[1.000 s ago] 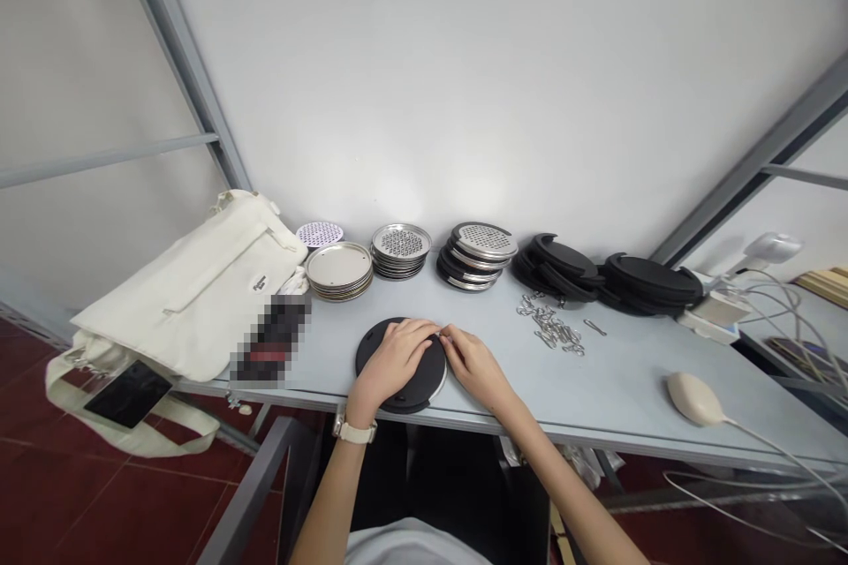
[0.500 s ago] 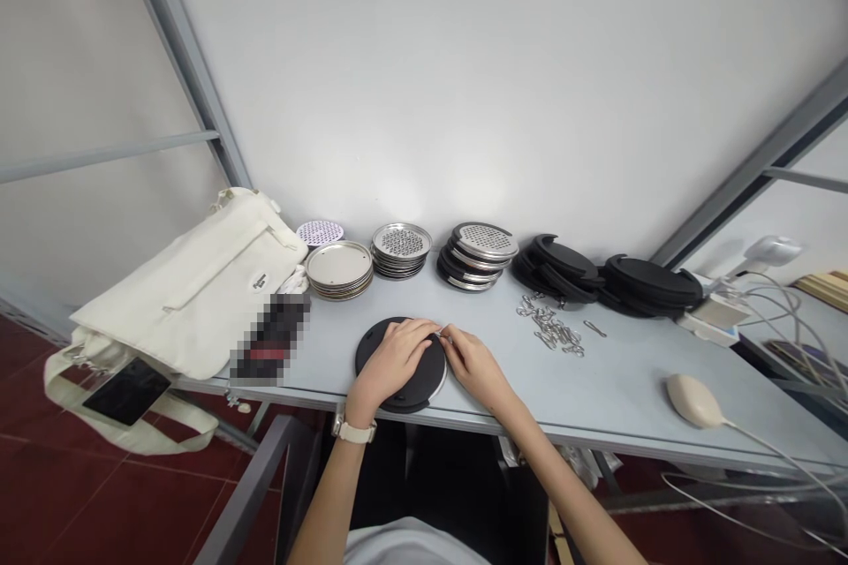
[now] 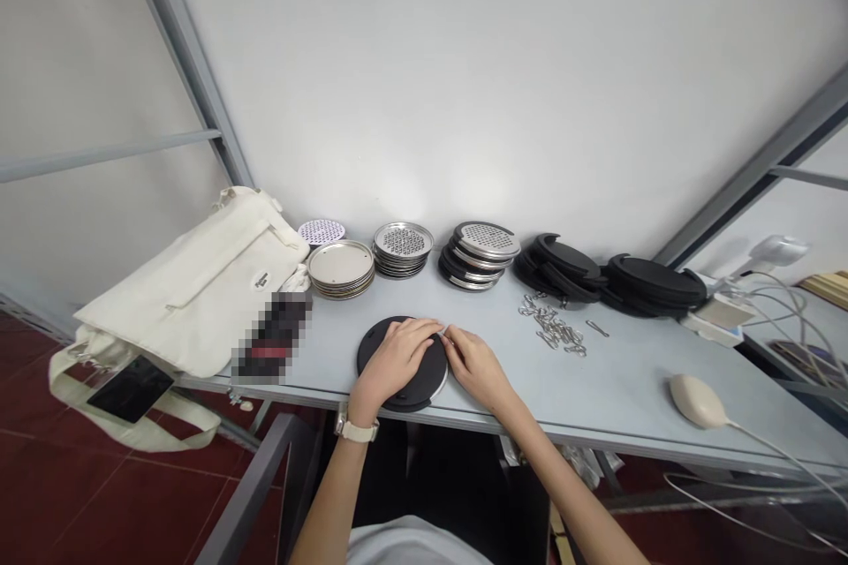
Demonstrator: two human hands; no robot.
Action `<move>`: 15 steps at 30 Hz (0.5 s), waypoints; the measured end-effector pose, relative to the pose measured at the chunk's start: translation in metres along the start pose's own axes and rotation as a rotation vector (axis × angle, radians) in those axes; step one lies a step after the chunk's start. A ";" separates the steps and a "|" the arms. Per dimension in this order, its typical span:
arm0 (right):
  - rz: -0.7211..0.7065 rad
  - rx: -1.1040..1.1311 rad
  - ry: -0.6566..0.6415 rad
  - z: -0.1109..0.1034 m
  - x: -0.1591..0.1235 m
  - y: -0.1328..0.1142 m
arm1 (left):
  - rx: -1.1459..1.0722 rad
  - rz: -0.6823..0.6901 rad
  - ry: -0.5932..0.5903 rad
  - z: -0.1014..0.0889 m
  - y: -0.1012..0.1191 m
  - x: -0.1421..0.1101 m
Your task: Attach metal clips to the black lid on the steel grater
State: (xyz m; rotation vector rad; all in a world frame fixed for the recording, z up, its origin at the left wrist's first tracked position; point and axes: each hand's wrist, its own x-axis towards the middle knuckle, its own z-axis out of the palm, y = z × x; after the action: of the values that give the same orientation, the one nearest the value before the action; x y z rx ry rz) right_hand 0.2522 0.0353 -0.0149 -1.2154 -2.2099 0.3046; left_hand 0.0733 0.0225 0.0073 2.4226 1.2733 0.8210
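- Head view, only view. Bench work, seen from above.
- L hand (image 3: 394,362): lies across black round disc (image 3: 434,368), fingers together, not clamped, seems to pin it down. Cream-strap watch (image 3: 356,429) on L wrist.
- R hand (image 3: 473,362): fingertips (image 3: 448,334) brought together at disc's far edge, by small bright metal bit (image 3: 441,332). Too small to tell if pinched or only touched.
- Disc: flat on pale blue-grey table (image 3: 616,397), near front edge, mid-bench. Round, so no long axis. Thin silver rim (image 3: 441,384) shows at its R edge, apparently a metal layer under the black.
- Progress, judged: one unit in hand. Most parts appear unused, sitting in stacks along wall.
- Stacks, L to R: single perforated disc (image 3: 321,232), plain metal lids (image 3: 341,265), grater discs (image 3: 403,240), steel grater discs w/ black backs (image 3: 487,238), two lots of black C-shaped rings (image 3: 560,258) (image 3: 655,278).
- Loose metal clips (image 3: 549,324) in a heap right of hands, one lone clip (image 3: 597,328) just beside it.
- Far L: cream tote bag (image 3: 199,282), blurred object (image 3: 271,337) (can't ID), phone (image 3: 131,390) on bag strap.
- Far R: beige mouse (image 3: 695,401) w/ cable.
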 end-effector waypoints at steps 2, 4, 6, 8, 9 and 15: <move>-0.002 -0.007 0.005 0.001 0.000 0.000 | 0.004 0.001 -0.002 0.000 0.000 0.000; -0.001 -0.009 0.005 0.001 0.000 0.001 | 0.002 -0.001 -0.002 -0.001 0.000 0.000; 0.001 -0.009 0.005 0.002 0.000 0.001 | -0.001 -0.003 -0.002 -0.001 0.000 0.000; 0.004 -0.008 0.007 0.002 0.000 0.002 | -0.003 0.000 -0.003 -0.001 0.000 0.000; 0.005 -0.007 0.009 0.002 0.000 0.002 | -0.005 0.002 -0.005 -0.001 0.000 0.000; 0.011 0.023 0.012 0.003 -0.002 0.004 | -0.011 0.004 -0.006 -0.002 0.001 0.000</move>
State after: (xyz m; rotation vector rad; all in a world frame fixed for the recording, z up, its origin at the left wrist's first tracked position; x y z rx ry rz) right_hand 0.2541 0.0358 -0.0197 -1.2140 -2.1848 0.3254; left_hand 0.0734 0.0217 0.0092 2.4179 1.2598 0.8192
